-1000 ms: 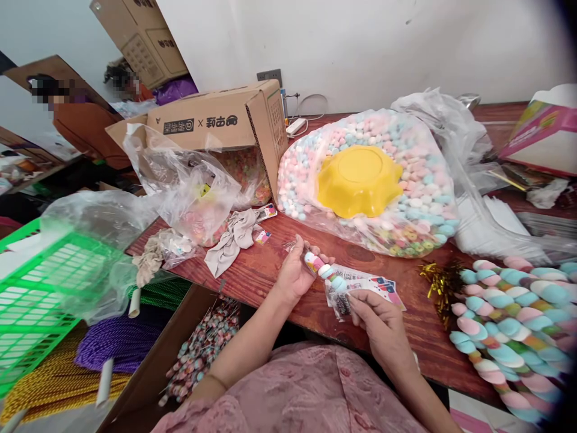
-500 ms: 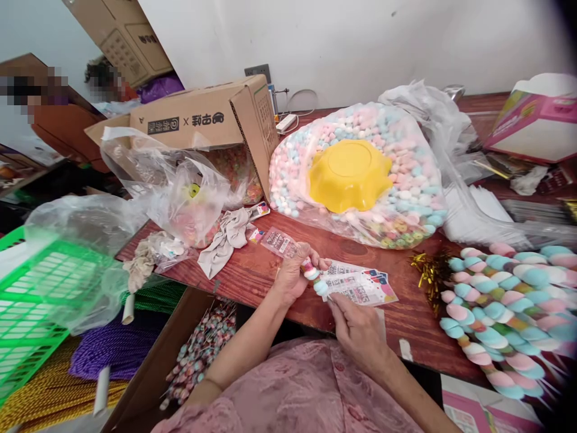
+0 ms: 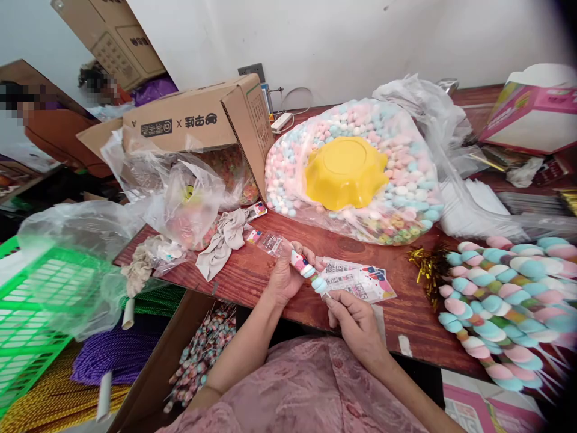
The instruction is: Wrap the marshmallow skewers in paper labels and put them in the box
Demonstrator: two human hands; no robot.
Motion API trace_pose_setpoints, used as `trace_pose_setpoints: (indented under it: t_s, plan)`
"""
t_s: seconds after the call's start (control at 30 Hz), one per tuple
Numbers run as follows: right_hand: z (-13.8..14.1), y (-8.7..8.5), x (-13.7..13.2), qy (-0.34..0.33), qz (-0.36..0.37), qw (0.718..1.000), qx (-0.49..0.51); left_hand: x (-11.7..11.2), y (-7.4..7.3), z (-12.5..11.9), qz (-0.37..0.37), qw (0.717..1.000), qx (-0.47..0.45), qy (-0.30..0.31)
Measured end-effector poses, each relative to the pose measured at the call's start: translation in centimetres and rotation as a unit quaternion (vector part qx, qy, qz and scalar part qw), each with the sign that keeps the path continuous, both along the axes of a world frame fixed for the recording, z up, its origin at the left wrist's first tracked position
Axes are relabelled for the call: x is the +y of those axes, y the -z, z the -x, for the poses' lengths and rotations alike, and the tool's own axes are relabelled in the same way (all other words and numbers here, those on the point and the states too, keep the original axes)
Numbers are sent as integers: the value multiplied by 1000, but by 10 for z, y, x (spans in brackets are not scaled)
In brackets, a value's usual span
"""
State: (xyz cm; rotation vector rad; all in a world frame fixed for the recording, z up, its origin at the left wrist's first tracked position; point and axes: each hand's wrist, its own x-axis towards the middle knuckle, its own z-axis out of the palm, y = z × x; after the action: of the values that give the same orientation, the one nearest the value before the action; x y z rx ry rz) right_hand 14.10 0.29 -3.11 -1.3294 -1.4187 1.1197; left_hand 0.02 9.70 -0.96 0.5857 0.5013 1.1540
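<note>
A marshmallow skewer (image 3: 309,273) with pink, white and blue pieces sits between my two hands over the wooden table (image 3: 270,282). My left hand (image 3: 285,278) is closed around its upper part and around a clear printed sleeve bag (image 3: 269,242) that covers the tip. My right hand (image 3: 354,322) pinches the stick end below the lowest marshmallow. A small stack of printed sleeve bags (image 3: 358,281) lies flat on the table just beyond my right hand.
A big clear bag of pastel marshmallows (image 3: 406,180) holds an upturned yellow bowl (image 3: 345,171). Finished skewers (image 3: 500,307) lie piled at right beside gold ties (image 3: 426,267). A cardboard box (image 3: 202,120), plastic bags, grey cloth (image 3: 225,240), a green crate (image 3: 36,300) and a box of wrapped skewers (image 3: 202,352) are at left.
The sleeve bag has slid further over the skewer's tip in my left hand, and my right hand has shifted down to the stick end. The view has drifted slightly right.
</note>
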Motion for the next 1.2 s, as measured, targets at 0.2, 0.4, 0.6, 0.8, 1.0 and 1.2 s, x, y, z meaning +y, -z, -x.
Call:
trace_pose_setpoints:
  t_s: [0.2, 0.4, 0.6, 0.8, 1.0, 1.2]
  plan:
    - [-2, 0, 1, -29, -41, 995, -86, 3, 6, 3, 27, 997, 48, 57]
    - [-20, 18, 5, 46, -203, 925, -317, 12, 8, 12, 84, 989, 70, 96]
    - [-17, 13, 4, 48, -144, 958, -243, 7, 7, 12, 41, 990, 80, 109]
    - [-4, 0, 3, -59, 31, 997, -33, 6, 2, 6, 71, 990, 40, 113]
    - [-1, -3, 7, -65, -10, 994, -84, 4, -1, 1, 109, 988, 25, 111]
    - [6, 3, 6, -63, 70, 995, 44, -5, -1, -10, 46, 993, 64, 86]
